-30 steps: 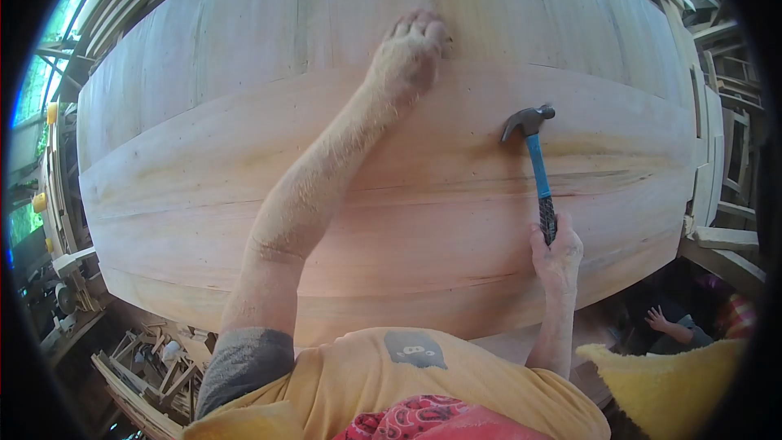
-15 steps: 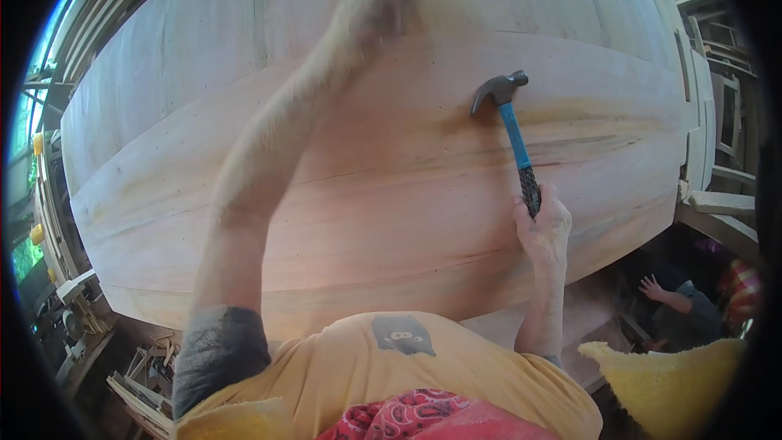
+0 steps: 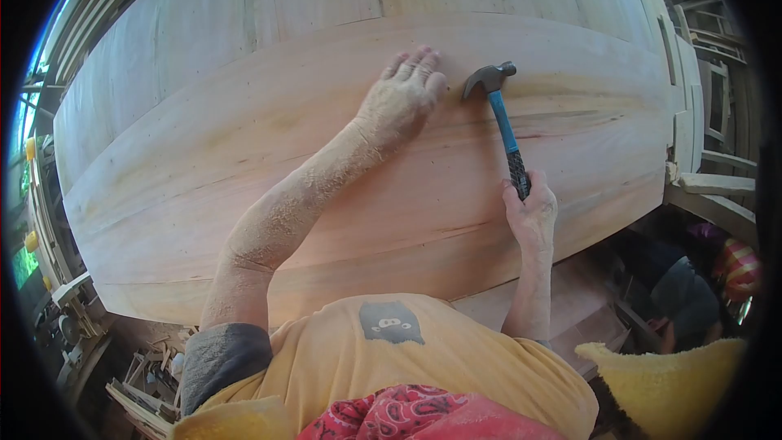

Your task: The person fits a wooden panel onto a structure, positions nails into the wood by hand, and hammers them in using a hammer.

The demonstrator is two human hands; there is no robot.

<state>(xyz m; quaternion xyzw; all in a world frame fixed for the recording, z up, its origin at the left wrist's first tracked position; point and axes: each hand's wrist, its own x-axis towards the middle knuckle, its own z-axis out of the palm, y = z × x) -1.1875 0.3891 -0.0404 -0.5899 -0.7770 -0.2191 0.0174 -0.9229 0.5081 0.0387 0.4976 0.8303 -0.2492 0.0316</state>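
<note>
In the head view, my right hand [image 3: 531, 200] grips the black lower handle of a claw hammer [image 3: 503, 121]. The hammer has a blue upper handle and a grey head; it points away from me, its head close over the wood. My left hand [image 3: 405, 90] rests on the broad, curved planked wooden surface [image 3: 326, 138], fingers stretched out, just left of the hammer head. Fine sawdust coats my left forearm. Small dark nail holes or nail heads and brown streaks mark the pale planks.
Wooden framing [image 3: 717, 183] and shelving stand along the right edge. At lower right another person [image 3: 686, 297] in dark clothing is bent down. Scrap wood [image 3: 147, 391] lies heaped at lower left, below tools along the left side.
My left hand has come down and nearer from the far planks, from a blur to lying beside the hammer head. The hammer stays in my right hand. The other person's raised hand has dropped.
</note>
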